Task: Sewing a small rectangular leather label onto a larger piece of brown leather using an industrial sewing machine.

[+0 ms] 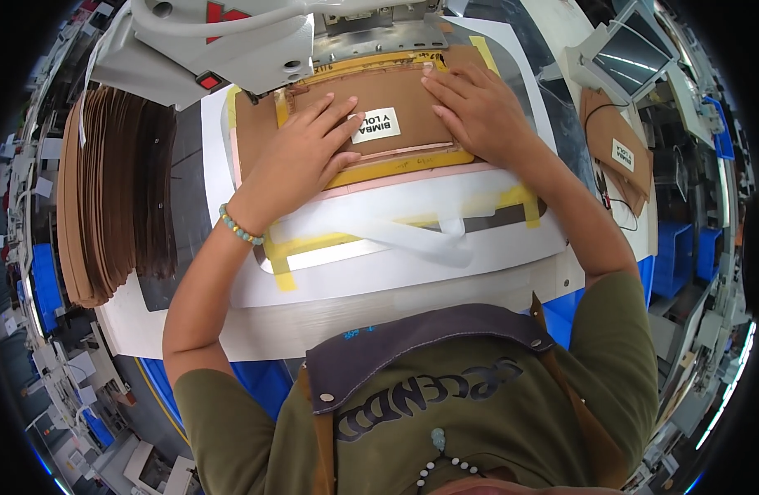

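A brown leather-like panel (388,89) with a white printed label (374,125) lies inside a yellow-edged frame (412,175), in front of the machine head. My left hand (309,153) rests on the left part of the panel, fingers stretched out, their tips near the label's left edge. On the panel's right side lies my right hand (487,111), fingers extended, reaching toward the upper right corner of the frame. Neither hand grips anything; both are open and pressed flat. My wrists cover parts of the frame's sides.
A grey-white machine (214,54) with a red switch stands at the far left. Stacked brown panels (95,198) stand at the left. More labelled brown pieces (631,169) lie at the right, below a screen (639,45). Yellow tape (282,268) crosses the white sheet (379,280).
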